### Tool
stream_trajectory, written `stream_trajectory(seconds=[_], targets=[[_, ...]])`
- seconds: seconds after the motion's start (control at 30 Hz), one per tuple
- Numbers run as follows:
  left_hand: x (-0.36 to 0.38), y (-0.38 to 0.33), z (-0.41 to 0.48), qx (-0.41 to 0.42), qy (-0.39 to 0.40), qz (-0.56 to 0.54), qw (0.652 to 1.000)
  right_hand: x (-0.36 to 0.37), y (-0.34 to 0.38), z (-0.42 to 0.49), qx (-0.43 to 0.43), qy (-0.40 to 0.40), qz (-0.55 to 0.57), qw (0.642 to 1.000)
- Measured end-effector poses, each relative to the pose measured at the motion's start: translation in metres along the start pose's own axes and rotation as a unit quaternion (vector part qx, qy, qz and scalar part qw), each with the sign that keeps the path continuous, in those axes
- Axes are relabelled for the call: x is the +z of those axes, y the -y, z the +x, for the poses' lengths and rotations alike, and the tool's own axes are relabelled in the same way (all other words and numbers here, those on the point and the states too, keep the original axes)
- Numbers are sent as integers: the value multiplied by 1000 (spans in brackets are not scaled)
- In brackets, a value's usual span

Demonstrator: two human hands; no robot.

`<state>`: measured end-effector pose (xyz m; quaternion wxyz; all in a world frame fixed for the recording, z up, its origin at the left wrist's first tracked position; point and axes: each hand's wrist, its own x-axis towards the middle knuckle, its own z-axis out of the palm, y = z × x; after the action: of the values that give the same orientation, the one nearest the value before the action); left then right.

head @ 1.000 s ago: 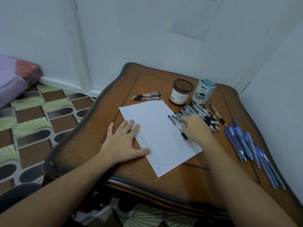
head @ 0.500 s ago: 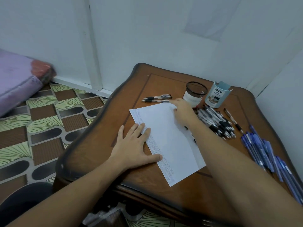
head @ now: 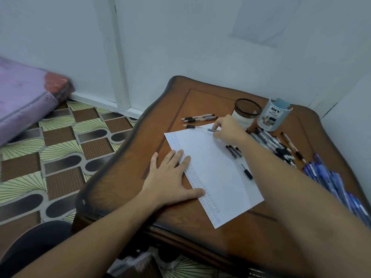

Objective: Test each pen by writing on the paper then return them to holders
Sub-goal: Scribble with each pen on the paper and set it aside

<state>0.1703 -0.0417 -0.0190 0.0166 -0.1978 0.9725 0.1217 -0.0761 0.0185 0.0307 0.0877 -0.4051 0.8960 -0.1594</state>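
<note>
Pinching pen [head: 197, 127], right grip [head: 228, 131] curled at paper [head: 212, 169] far edge; left grip [head: 170, 177] spread flat on paper.

single head-worn wide-angle view, looking forward and down from just above the near edge of the table [head: 128, 177], close in, centred roughly on the paper [head: 216, 173], facing a corner of white wall [head: 200, 47], patterned floor [head: 60, 149] at left.

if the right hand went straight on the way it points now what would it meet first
Most likely the two pens lying side by side just past the paper's far corner. The right hand seems to pinch another pen there; depth is hard to judge.
</note>
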Motion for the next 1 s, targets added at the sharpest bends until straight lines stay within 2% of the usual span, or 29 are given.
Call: stream_trajectory(seconds=[0.07,0.13,0.2,0.27,0.33,0.4,0.43,0.57,0.73,0.8,0.87,1.0], targets=[[0,0,0,-2,0,-1,1000,-14,2,-18,2,-23,112,993],[-1,-1,0,-2,2,1,1000,-27,5,-44,30,-46,296,953],[-1,-1,0,-3,0,4,1000,-34,7,-70,58,-53,478,875],[-1,-2,0,-3,3,8,1000,-35,8,-93,81,-56,636,765],[-2,-2,0,-2,6,12,1000,-31,8,-114,94,-59,727,677],[-2,-3,-1,1,6,12,1000,-23,9,-132,98,-64,774,622],[-1,-3,-1,1,4,12,1000,-20,11,-140,103,-68,783,610],[-1,-4,-2,1,1,15,1000,-9,14,-161,112,-74,770,623],[0,-3,0,2,2,19,1000,-7,14,-171,103,-75,715,687],[0,-3,0,3,-1,18,1000,-7,12,-172,108,-73,700,702],[0,-3,0,3,-2,19,1000,-7,10,-173,109,-73,700,702],[0,-3,1,2,-2,21,1000,-4,6,-177,87,-93,725,677]])
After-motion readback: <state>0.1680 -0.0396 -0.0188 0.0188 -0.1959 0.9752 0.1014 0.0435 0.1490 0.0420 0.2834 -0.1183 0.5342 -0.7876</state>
